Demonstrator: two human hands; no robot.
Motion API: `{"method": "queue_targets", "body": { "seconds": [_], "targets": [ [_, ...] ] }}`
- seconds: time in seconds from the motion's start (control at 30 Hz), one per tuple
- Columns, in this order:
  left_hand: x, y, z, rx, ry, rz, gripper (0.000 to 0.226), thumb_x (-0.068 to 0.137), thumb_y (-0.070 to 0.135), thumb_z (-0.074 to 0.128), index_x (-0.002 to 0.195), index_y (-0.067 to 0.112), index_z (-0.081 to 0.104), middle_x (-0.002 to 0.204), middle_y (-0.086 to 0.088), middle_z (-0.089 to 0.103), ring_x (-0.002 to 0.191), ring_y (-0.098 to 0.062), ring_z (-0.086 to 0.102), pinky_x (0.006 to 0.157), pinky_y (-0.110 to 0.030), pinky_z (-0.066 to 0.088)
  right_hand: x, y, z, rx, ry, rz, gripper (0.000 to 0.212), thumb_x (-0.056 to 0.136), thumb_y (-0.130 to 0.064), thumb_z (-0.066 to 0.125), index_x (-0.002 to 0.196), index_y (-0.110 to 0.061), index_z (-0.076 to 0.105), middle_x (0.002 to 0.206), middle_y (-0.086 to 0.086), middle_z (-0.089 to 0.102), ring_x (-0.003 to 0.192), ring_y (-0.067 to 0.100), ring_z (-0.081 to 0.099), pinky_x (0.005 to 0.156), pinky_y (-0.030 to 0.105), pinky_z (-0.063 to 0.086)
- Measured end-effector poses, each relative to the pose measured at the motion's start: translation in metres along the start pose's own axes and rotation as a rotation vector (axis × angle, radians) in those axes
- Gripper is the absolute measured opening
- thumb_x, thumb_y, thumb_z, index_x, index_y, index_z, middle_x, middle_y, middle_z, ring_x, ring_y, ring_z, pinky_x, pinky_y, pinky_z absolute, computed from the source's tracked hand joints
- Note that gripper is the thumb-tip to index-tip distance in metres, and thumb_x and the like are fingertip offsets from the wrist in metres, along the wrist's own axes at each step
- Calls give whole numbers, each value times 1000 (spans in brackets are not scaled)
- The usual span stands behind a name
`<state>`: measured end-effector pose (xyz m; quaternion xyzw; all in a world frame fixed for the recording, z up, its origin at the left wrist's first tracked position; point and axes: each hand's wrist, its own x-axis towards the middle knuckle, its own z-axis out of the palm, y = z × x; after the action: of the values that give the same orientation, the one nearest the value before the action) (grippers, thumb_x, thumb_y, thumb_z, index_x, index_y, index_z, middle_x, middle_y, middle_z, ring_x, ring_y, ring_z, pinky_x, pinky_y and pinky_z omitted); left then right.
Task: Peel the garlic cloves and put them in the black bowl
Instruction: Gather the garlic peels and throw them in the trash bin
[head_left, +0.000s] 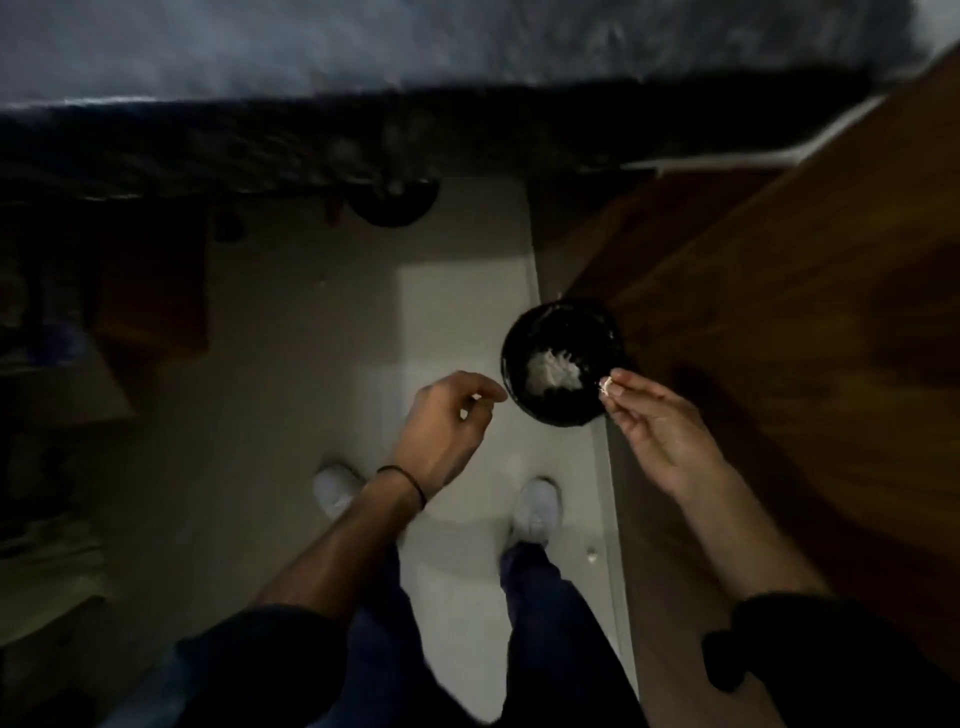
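Note:
A black bowl (561, 332) sits at the left edge of a brown wooden table (779, 312), with a heap of white garlic (553, 371) inside. My right hand (660, 431) pinches a small pale garlic piece (605, 385) between its fingertips at the bowl's near right rim. My left hand (447, 426) hovers left of the bowl above the floor, fingers loosely curled, with nothing seen in it. A dark band circles its wrist.
I stand on a pale tiled floor (457, 291); my white shoes (535, 512) are below the hands. A small white scrap (592, 556) lies on the floor by the table. A dark round object (392, 202) sits under a dark ledge ahead. Shelves and clutter fill the dim left side.

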<state>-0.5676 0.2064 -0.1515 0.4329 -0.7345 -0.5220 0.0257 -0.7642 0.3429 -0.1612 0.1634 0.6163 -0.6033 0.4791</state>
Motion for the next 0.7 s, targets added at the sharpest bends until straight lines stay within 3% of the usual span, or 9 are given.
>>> {"method": "queue_targets", "body": {
  "seconds": [0.1, 0.17, 0.27, 0.33, 0.4, 0.5, 0.53, 0.63, 0.7],
  "targets": [
    [51, -35, 72, 24, -99, -51, 27, 92, 3, 57, 94, 23, 75, 100, 10, 72, 83, -7, 66, 71, -8, 46, 78, 33, -51, -128, 65, -8, 20, 90, 17, 57, 97, 2, 67, 75, 2, 75, 73, 9, 72, 77, 17, 59],
    [85, -63, 114, 47, -130, -77, 26, 90, -1, 57, 94, 16, 76, 103, 4, 74, 80, -7, 66, 68, -6, 45, 131, 58, -76, -262, 72, -26, 22, 89, 15, 60, 109, 7, 65, 80, 2, 74, 68, 2, 71, 75, 14, 57],
    [133, -112, 160, 68, -122, -114, 21, 90, -4, 58, 97, 5, 76, 104, -5, 74, 78, -8, 63, 66, -1, 40, 203, 92, -93, -412, 23, -68, 43, 76, 7, 74, 117, 12, 62, 85, 5, 68, 62, -1, 68, 68, 13, 55],
    [159, -148, 183, 87, -106, -126, 21, 90, -3, 59, 99, 6, 75, 103, -2, 72, 83, -9, 62, 68, 1, 40, 252, 115, -97, -486, 54, -125, 32, 80, 19, 64, 112, 16, 64, 71, -1, 70, 60, 1, 66, 64, 11, 51],
    [181, -177, 201, 108, -102, -116, 19, 91, -2, 60, 99, 8, 74, 100, 2, 69, 85, -7, 61, 68, 2, 40, 300, 137, -96, -569, 107, -153, 28, 83, 25, 51, 103, 14, 68, 73, 2, 68, 66, 7, 63, 65, 15, 52],
    [205, -208, 219, 75, -95, -133, 18, 92, -7, 58, 101, 1, 71, 94, 2, 63, 80, 2, 56, 66, 1, 41, 354, 169, -91, -769, 145, -244, 37, 81, 24, 51, 71, -6, 70, 82, 10, 67, 81, 22, 64, 86, 38, 57],
    [211, -215, 224, 65, -94, -132, 18, 92, -7, 57, 100, 1, 71, 93, 1, 63, 79, 2, 56, 67, 0, 41, 366, 175, -90, -825, 176, -268, 35, 80, 21, 55, 68, -9, 70, 81, 8, 66, 81, 23, 63, 85, 39, 56],
    [226, -233, 235, -65, -73, -163, 15, 88, 1, 59, 90, 13, 70, 94, -1, 67, 88, -14, 63, 83, -20, 53, 384, 184, -89, -1090, 261, -367, 10, 79, 1, 60, 71, 3, 66, 64, 8, 53, 56, 18, 51, 55, 27, 44],
    [230, -239, 238, -69, -39, -176, 17, 88, 2, 63, 93, 15, 73, 100, -3, 72, 98, -20, 68, 87, -32, 58, 389, 185, -91, -1155, 229, -410, 19, 85, -8, 58, 82, 9, 66, 65, 15, 52, 54, 16, 48, 49, 24, 40]
  ]
}}
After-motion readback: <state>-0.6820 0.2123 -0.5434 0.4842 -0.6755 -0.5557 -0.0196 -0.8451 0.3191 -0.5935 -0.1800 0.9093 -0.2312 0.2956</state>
